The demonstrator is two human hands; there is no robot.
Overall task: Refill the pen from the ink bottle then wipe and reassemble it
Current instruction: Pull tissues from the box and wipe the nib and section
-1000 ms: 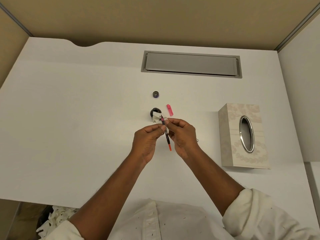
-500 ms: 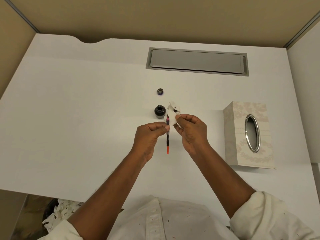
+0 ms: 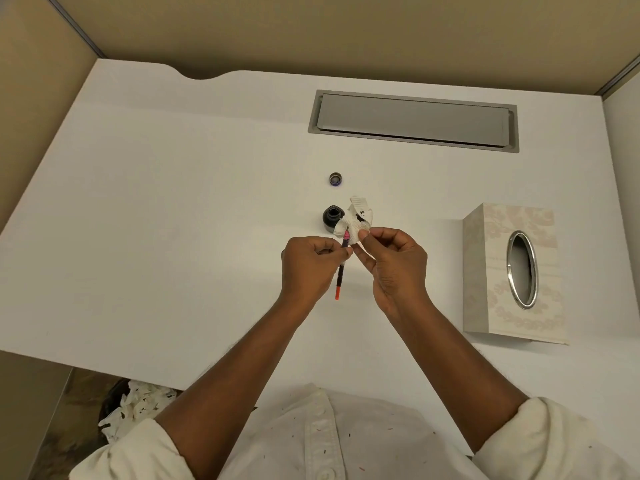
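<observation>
The left hand point(image 3: 311, 263) is pinching the pen point(image 3: 341, 268) up near its pink front end, and the orange tail is hanging down toward six o'clock, clear of the worktop point(image 3: 173, 220). The right hand point(image 3: 391, 261) is closing its fingertips on a crumpled tissue point(image 3: 358, 221), already blotted dark, and the tissue is touching the pen's tip. Looks like the wiping step is underway, with reassembly still to come.

Just beyond the hands at twelve o'clock, the ink bottle point(image 3: 331, 218) is standing open, its cap point(image 3: 335, 179) lying apart, farther back. That is the worry: a stray knuckle or a tug of tissue could tip the bottle and flood the white surface. The tip could also snag the paper and leave fibres. The tissue box point(image 3: 512, 271) is sitting at three o'clock, well apart.
</observation>
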